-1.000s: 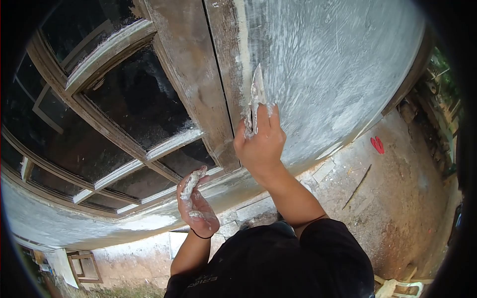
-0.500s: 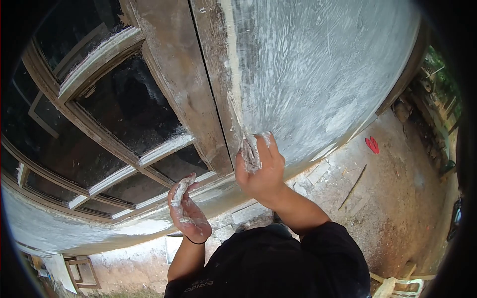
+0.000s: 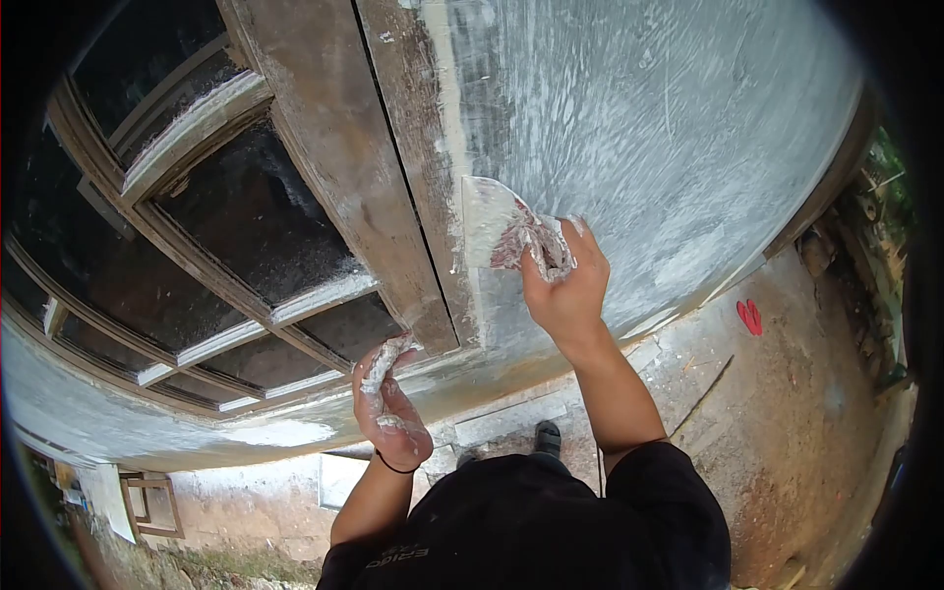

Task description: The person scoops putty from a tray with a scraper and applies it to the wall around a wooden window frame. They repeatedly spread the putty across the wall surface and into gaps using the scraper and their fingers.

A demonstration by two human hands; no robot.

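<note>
My right hand [image 3: 573, 290] grips a putty-smeared scraper [image 3: 495, 221]. Its broad, pale blade lies against the grey wall [image 3: 629, 118], over the cream filler strip [image 3: 448, 88] that runs beside the wooden window frame [image 3: 339, 147]. Lower left, my left hand [image 3: 391, 408] is curled with white paste on its fingers and palm. A lump of white putty [image 3: 382, 369] sits along the fingers, close to the bottom corner of the window frame. Part of the scraper's handle is hidden by my right fingers.
Glass panes [image 3: 258, 211] fill the window at left. Below are the paved ground [image 3: 516, 418] and my dark shoe [image 3: 548, 438]. Red slippers [image 3: 749, 317] and a thin stick [image 3: 703, 396] lie at right. A small wooden frame [image 3: 177, 506] stands at lower left.
My right hand has moved right and slightly up in view, and the scraper's blade now shows broad side on. My left hand has shifted slightly right and down, still holding the putty.
</note>
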